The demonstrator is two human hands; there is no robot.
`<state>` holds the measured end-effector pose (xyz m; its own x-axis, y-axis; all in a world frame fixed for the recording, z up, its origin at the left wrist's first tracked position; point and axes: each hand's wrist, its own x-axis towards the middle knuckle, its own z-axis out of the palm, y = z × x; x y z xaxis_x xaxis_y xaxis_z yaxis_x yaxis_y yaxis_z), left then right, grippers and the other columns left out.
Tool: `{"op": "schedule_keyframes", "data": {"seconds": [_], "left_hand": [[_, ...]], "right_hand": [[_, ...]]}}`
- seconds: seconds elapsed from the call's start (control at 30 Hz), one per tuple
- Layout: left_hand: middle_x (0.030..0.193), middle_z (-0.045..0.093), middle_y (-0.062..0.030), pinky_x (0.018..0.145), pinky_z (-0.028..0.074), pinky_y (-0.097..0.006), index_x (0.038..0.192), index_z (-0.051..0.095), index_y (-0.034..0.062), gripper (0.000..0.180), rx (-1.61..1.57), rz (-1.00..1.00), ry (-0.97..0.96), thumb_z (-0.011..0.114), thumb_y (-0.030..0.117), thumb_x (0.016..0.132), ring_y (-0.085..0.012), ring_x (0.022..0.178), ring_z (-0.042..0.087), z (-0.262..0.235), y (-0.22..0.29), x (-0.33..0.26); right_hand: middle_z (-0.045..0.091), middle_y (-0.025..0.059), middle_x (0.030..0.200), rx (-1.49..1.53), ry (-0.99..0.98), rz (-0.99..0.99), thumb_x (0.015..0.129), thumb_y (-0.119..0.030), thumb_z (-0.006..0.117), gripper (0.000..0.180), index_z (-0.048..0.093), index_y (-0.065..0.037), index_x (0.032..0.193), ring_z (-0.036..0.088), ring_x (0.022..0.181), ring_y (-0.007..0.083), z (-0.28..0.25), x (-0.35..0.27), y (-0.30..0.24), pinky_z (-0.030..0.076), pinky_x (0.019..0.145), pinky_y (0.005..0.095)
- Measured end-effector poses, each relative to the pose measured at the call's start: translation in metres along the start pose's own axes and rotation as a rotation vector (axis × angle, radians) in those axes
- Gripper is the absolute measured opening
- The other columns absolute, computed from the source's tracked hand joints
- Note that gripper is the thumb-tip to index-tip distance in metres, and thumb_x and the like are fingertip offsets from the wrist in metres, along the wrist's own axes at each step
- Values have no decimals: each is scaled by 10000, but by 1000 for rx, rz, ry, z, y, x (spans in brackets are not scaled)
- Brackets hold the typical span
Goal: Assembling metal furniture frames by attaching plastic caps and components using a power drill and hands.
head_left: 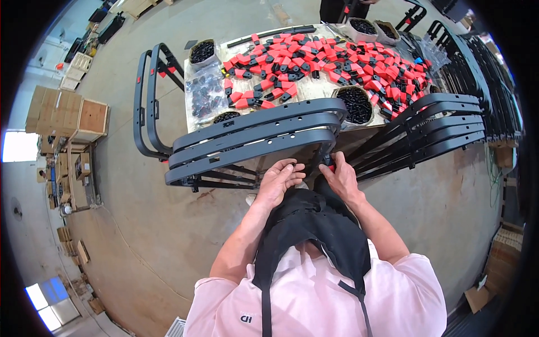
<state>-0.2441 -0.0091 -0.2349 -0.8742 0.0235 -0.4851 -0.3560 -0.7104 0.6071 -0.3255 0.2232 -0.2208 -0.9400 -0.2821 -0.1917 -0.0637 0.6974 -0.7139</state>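
In front of me stand several dark grey bent-tube metal frames [255, 141], leaning against the table's near side. My left hand [276, 182] is palm up just below the nearest frame, its thumb and fingers pinching a small black piece [294, 165], perhaps a screw. My right hand [343, 180] is closed round a red-and-black plastic part [332, 168] at the lower right end of that frame. The fingers hide most of this part. Between the two hands there is a small gap.
A table [196, 124] carries a heap of red-and-black plastic parts [337, 56]. Open bags of small black pieces [355, 104] stand round it. More frames [421, 132] lean at right, two [150, 101] at left. Another person [337, 10] is beyond the table. Cartons [56, 109] stand far left.
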Motion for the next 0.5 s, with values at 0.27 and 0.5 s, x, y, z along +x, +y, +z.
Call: {"op": "schedule_keyframes", "data": {"seconds": [0.27,0.5], "left_hand": [[983,764,-57,613,517,-242,1192,720,34,211,519,-68,80,646,216,1114,-83,700,632,37,-23,43],[845,730,-53,587,472,-301,1050,744,-11,313,815,-127,132,618,271,1098,-109,625,578,59,-22,56]], "right_hand": [[730,316,1049,37,-103,-13,977,-274,732,466,557,33,1281,715,1024,500,-19,-3,-6,560,880,547],[736,295,996,87,-90,7,971,-285,739,485,556,34,1287,727,985,484,-19,-7,-6,568,851,541]]}}
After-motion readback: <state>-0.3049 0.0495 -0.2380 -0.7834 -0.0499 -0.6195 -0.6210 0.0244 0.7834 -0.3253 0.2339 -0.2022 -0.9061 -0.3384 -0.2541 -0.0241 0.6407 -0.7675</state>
